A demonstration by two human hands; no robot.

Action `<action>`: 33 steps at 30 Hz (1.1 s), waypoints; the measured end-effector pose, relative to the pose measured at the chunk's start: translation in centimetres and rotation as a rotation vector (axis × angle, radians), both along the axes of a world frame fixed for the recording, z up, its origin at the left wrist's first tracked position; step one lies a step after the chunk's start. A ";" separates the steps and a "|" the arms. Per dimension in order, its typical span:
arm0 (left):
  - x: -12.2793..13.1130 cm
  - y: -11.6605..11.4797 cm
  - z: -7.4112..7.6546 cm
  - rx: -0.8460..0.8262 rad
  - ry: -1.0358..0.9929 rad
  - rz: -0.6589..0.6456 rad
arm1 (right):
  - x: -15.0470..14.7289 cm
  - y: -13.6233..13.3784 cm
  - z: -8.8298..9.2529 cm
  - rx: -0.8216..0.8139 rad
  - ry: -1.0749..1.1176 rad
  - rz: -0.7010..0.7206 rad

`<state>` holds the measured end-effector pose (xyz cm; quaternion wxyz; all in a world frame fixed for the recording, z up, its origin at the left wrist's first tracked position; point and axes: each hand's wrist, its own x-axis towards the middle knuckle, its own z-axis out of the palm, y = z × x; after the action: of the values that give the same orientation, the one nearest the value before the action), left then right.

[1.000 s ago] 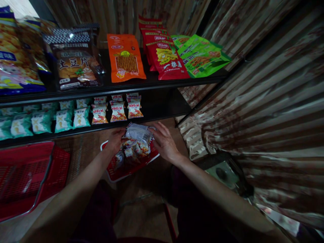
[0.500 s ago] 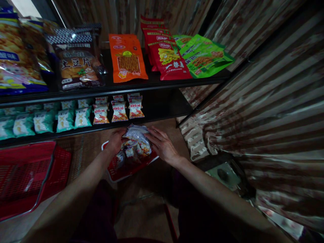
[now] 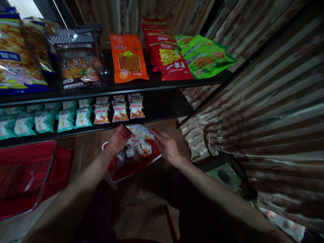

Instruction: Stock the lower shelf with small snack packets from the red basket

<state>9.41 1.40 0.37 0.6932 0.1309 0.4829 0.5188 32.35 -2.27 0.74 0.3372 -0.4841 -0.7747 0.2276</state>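
Note:
A red shopping basket (image 3: 121, 176) with a white rim stands on the floor between my knees and the shelf. In it several small snack packets (image 3: 138, 149) lie in a shiny clear plastic bag (image 3: 139, 130), whose crinkled top faces the shelf. My left hand (image 3: 117, 139) has its fingers bent round the bag's left edge. At the bag's right edge, my right hand (image 3: 167, 145) pinches the plastic, its fingers held close together. The fingertips of both hands are partly hidden.
On the lower shelf (image 3: 162, 113) stand rows of green-and-white packets (image 3: 66, 119) and white-and-orange packets (image 3: 136, 110). Bigger bags, such as an orange one (image 3: 129, 59) and a red one (image 3: 169, 59), fill the upper shelf. Another red basket (image 3: 55, 168) is at left; a striped curtain (image 3: 253, 118) hangs at right.
My left hand has lifted slightly and turned, its fingers bending. My right hand has shifted a little right, fingers closer together. The bag's top has spread wider between them.

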 end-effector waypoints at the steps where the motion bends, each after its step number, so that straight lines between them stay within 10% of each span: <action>1: 0.0 0.0 0.0 0.014 -0.006 -0.023 | -0.1 0.1 -0.2 -0.041 0.064 -0.040; 13: 0.1 -0.2 -2.2 0.058 0.195 -0.073 | -1.5 0.3 -0.2 -0.724 0.949 -0.397; 33: 3.0 -0.6 -2.3 0.084 -0.038 -0.204 | -1.8 0.2 0.7 -1.017 1.218 -0.522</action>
<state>12.41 0.82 -1.93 0.7452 0.1986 0.4317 0.4678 30.53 -2.09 1.41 0.4795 -0.5335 -0.1228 0.6858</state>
